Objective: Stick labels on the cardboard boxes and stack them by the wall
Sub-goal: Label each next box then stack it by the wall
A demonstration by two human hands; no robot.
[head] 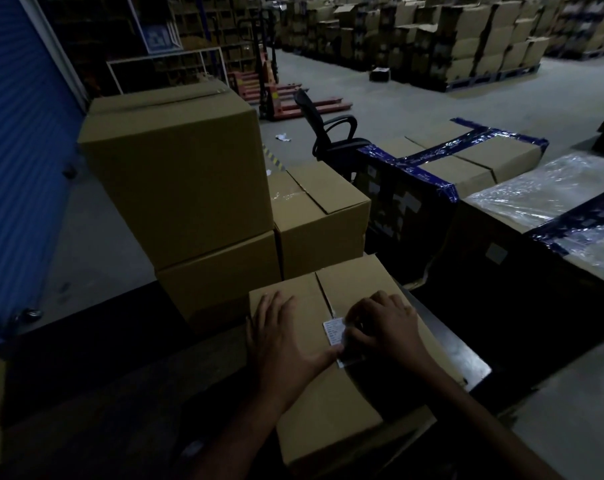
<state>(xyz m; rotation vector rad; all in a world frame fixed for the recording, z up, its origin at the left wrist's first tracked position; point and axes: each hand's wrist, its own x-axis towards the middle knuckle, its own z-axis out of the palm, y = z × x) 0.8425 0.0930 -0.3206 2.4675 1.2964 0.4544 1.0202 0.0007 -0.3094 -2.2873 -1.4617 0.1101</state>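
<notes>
Our right hand (385,323) pinches the label (333,332) on the box (304,341) – left hand (281,336) lies flat, thumb touching its near edge.

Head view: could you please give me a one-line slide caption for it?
Both hands, left hand and right hand, press a white label onto a cardboard box beside stacked boxes.

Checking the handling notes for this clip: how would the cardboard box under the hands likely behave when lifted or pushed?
The cardboard box looks stiff: flat faces, crisp edges, closed flaps. It is broad and flat-bottomed, so it probably slides rather than tips. Its width likely needs both hands, left hand and right hand; weight cannot be judged.
</notes>
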